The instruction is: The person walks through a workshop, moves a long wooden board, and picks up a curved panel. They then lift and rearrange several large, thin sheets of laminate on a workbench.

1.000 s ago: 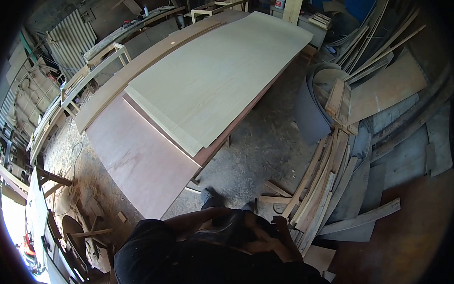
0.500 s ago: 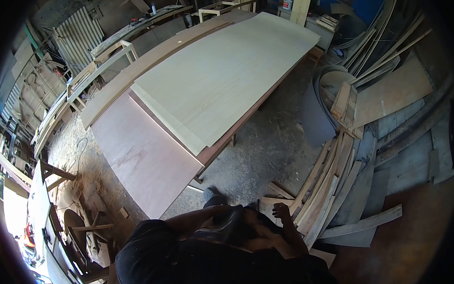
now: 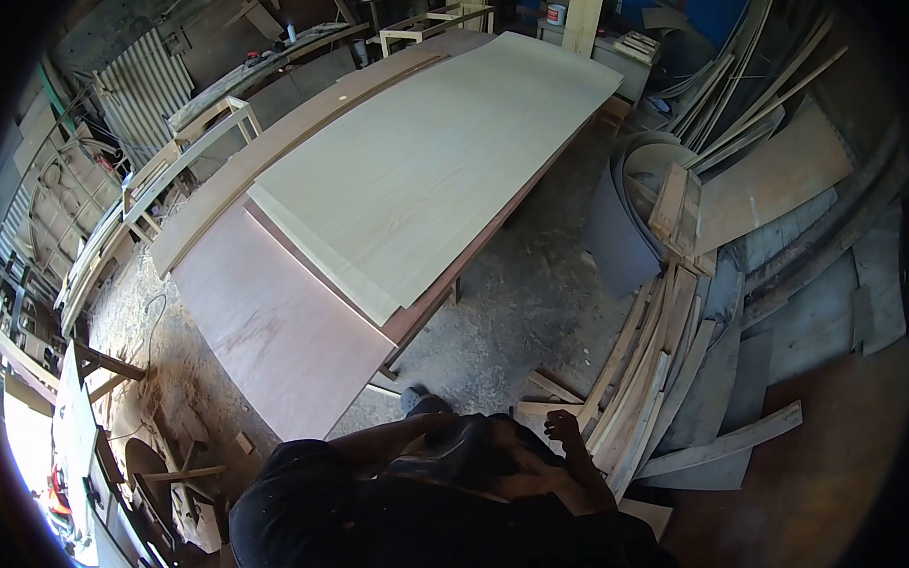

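My right hand (image 3: 563, 427) hangs at my right side with its fingers loosely bent and apart, holding nothing that I can see. It is nearest to a stack of long wooden strips (image 3: 629, 415) on the floor. My left forearm (image 3: 375, 445) reaches across the front of my body, and its hand is hidden. Ahead, a large pale plywood sheet (image 3: 420, 165) lies on a work table, above a pinkish plywood sheet (image 3: 276, 320) that sticks out at the near left. Neither sheet is touched by my visible hand. A narrow pale strip (image 3: 318, 251) runs along the pale sheet's near-left edge.
A curved grey sheet (image 3: 617, 218) stands right of the table, with leaning boards (image 3: 777, 188) beyond. Short offcuts (image 3: 556, 387) lie on the floor by my feet. At left are a wooden frame (image 3: 185, 158), sawdust (image 3: 171, 339) and a loose cable (image 3: 155, 309).
The view has turned slightly, so the table and sheets sit a little further left, their near end lower. My right hand stays at my side; nothing on the table has visibly moved.
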Motion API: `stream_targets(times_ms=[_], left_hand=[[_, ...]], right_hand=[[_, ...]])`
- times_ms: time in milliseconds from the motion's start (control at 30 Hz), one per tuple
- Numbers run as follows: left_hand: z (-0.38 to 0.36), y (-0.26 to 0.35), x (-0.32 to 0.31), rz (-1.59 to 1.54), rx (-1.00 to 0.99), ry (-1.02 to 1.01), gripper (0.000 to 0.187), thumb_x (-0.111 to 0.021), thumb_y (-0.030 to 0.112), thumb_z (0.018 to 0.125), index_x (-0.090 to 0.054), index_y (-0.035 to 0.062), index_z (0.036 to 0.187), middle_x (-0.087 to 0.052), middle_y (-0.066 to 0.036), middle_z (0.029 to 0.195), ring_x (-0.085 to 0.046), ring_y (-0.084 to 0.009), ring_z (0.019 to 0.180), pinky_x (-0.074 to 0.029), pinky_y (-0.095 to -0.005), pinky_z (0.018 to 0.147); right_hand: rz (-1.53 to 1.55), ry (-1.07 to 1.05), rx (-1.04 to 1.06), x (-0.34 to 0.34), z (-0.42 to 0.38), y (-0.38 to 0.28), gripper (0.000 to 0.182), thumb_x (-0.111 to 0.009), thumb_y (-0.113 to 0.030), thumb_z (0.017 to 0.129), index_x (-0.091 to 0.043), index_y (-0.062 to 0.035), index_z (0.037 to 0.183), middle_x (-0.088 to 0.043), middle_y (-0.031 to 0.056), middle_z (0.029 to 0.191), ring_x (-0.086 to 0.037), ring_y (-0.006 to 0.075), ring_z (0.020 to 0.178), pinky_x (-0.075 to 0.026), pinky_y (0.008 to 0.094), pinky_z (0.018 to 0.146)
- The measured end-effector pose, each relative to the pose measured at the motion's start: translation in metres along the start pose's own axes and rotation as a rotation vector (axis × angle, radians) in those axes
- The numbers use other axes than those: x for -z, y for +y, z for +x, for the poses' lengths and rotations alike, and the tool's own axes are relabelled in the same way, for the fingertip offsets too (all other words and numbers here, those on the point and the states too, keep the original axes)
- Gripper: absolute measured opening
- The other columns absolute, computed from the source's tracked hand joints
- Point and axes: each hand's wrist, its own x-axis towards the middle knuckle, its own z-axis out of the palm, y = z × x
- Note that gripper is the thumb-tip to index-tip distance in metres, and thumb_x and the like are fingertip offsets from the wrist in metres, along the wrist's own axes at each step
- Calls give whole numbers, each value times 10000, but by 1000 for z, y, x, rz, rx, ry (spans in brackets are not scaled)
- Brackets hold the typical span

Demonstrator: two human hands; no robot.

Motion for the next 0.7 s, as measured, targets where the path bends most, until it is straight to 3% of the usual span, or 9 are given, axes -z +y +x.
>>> stream_targets(times_ms=[367,700], left_hand=[[-2,7,30,10,-12,-43,347,-509,223,803,-492,127,1136,-486,-92,1152,-438,-213,1088,-323,-338,923],[7,-2,4,30,-20,-79,346,-499,231,809,-490,122,1137,-480,-92,1158,-432,-212,1091,-317,-335,926]], right_hand=[[16,14,-1,14,-2,8,191,-558,-220,790,-533,-74,911,-585,101,689,-563,186,495,-437,282,395],[14,30,-34,13,0,-3,218,-572,-262,781,-521,-85,899,-582,87,686,-565,177,511,-442,281,410]])
